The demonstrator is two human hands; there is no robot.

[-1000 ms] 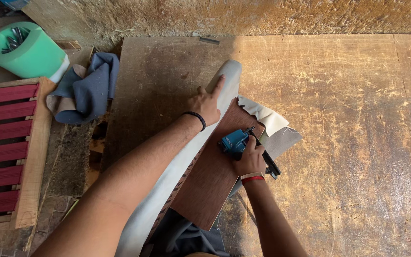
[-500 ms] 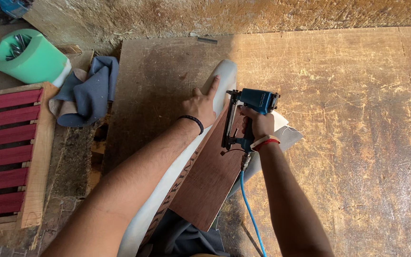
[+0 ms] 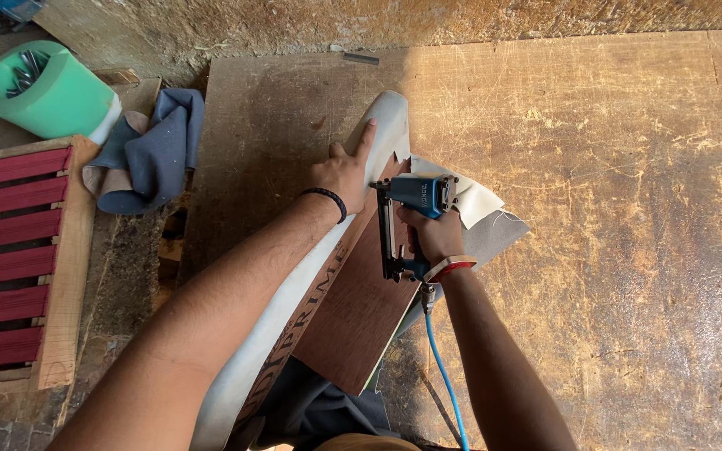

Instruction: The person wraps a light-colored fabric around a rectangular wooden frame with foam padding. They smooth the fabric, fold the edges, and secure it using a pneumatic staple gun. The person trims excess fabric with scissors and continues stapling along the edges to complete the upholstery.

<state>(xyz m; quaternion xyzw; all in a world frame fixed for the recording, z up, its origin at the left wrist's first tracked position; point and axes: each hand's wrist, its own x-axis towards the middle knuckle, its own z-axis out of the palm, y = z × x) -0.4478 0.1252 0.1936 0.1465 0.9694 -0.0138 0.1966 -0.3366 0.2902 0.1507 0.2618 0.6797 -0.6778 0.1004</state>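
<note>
On worn plywood floor (image 3: 612, 209): brown board (image 3: 361, 309) lying at slant, wrapped along left edge in white covering (image 3: 386, 117). Left hand (image 3: 346, 171) flat on covering, fingers spread, index finger pointing up, pressing it against board edge. Right hand (image 3: 434, 238) wrapped tight around grip of blue staple gun (image 3: 411, 213), nose on board edge, blue hose (image 3: 444, 376) trailing down. Loose white flap right of gun. Blue cloth (image 3: 156, 150), green tub (image 3: 48, 92), red slatted frame (image 3: 10, 250) at left.
</note>
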